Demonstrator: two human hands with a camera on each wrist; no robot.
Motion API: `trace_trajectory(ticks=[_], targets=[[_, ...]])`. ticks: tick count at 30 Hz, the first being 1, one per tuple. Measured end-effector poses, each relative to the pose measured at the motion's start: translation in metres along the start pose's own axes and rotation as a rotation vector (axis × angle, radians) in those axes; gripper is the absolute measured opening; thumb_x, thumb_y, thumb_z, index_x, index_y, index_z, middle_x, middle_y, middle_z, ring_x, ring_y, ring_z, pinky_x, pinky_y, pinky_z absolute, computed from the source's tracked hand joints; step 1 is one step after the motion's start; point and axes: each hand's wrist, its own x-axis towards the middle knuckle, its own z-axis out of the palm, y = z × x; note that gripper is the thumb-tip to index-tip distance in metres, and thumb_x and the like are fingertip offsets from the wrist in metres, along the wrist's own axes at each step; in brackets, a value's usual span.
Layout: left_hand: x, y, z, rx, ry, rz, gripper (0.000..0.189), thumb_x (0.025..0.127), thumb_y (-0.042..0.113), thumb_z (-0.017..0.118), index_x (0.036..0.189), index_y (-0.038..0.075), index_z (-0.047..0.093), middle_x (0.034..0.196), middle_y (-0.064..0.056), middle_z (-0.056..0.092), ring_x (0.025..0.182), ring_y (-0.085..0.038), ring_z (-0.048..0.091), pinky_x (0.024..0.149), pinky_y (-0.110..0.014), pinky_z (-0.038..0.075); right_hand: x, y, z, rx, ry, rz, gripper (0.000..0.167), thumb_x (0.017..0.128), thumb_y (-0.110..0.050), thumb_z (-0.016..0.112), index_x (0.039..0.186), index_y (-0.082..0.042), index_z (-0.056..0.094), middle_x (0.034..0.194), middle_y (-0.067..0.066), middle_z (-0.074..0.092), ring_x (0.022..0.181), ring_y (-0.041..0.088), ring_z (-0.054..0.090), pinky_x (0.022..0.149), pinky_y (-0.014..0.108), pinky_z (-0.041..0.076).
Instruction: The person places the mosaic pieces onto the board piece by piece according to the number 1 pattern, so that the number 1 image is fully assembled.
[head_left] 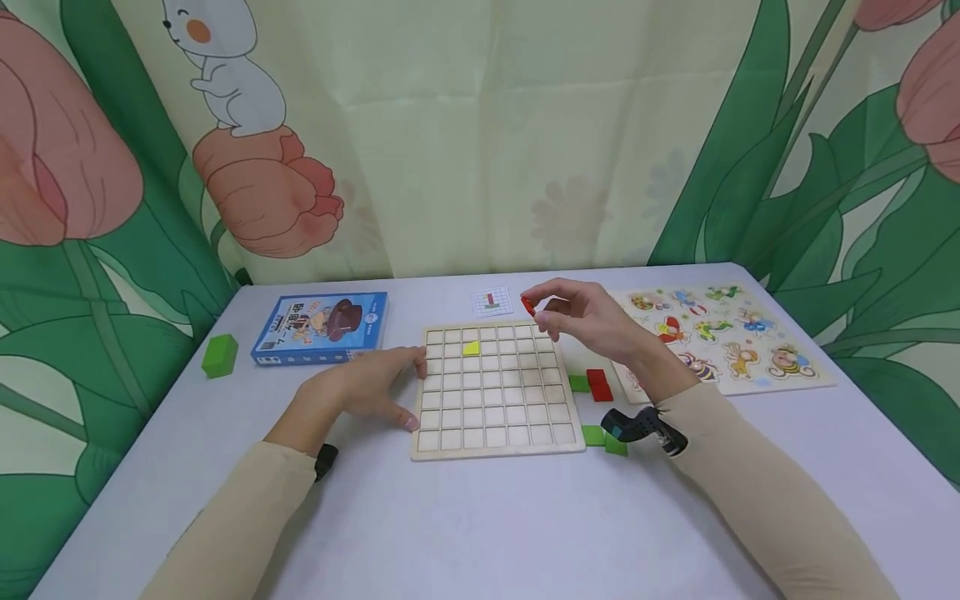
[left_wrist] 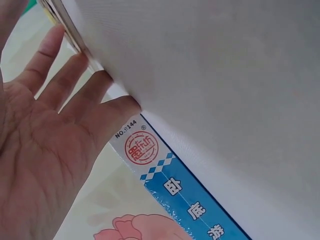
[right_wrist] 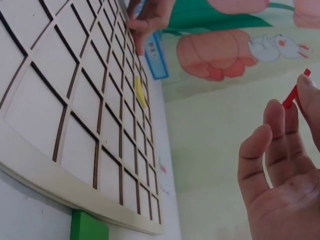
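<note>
A wooden grid board (head_left: 495, 392) lies on the table with one yellow tile (head_left: 471, 348) in a cell near its top. My left hand (head_left: 367, 383) rests at the board's left edge, thumb and fingers spread along it; in the left wrist view its fingertips (left_wrist: 131, 103) touch down beside a blue box. Above the board's top right corner, my right hand (head_left: 581, 321) pinches a small red tile (head_left: 528, 306) between thumb and finger. The right wrist view shows that red tile (right_wrist: 290, 96) held edge-on.
Green tiles (head_left: 593, 435) and red tiles (head_left: 599, 385) lie right of the board. A small pattern card (head_left: 492, 302) is behind it. The blue box (head_left: 322, 327) and a green block (head_left: 220, 356) stand at left. An animal puzzle board (head_left: 742, 333) lies at right, partly under my right forearm.
</note>
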Motion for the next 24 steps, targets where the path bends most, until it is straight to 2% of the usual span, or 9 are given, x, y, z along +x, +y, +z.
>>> trace_trajectory(ticks=[7, 13, 20, 24], targets=[[-0.002, 0.001, -0.001, -0.006, 0.002, -0.001, 0.07, 0.068, 0.05, 0.094, 0.122, 0.026, 0.055, 0.143, -0.002, 0.053, 0.121, -0.022, 0.05, 0.112, -0.047, 0.04, 0.014, 0.007, 0.008, 0.028, -0.029, 0.02, 0.034, 0.101, -0.007, 0.064, 0.134, -0.001, 0.061, 0.135, 0.018, 0.058, 0.09, 0.036, 0.061, 0.076, 0.03, 0.055], [0.001, 0.004, -0.001, -0.002, -0.012, -0.005, 0.069, 0.068, 0.049, 0.094, 0.12, 0.028, 0.054, 0.137, 0.0, 0.054, 0.116, -0.021, 0.05, 0.107, -0.044, 0.043, 0.025, 0.013, 0.012, 0.037, -0.057, 0.019, 0.032, 0.1, -0.006, 0.065, 0.132, -0.003, 0.063, 0.135, 0.02, 0.058, 0.084, 0.024, 0.064, 0.073, 0.031, 0.054], [-0.001, 0.006, 0.0, 0.003, -0.009, -0.008, 0.069, 0.068, 0.049, 0.094, 0.12, 0.027, 0.054, 0.139, -0.001, 0.054, 0.118, -0.022, 0.05, 0.107, -0.045, 0.043, 0.037, 0.016, 0.021, -0.014, -0.065, 0.064, 0.032, 0.1, -0.009, 0.067, 0.131, -0.007, 0.064, 0.126, 0.012, 0.062, 0.094, 0.047, 0.063, 0.072, 0.036, 0.054], [-0.001, 0.005, -0.002, 0.001, -0.005, -0.012, 0.07, 0.068, 0.048, 0.094, 0.121, 0.026, 0.054, 0.141, -0.001, 0.053, 0.12, -0.023, 0.049, 0.11, -0.046, 0.041, 0.046, 0.019, 0.026, -0.073, -0.084, 0.098, 0.031, 0.099, -0.011, 0.069, 0.13, -0.01, 0.066, 0.127, 0.01, 0.062, 0.094, 0.048, 0.062, 0.072, 0.041, 0.055]])
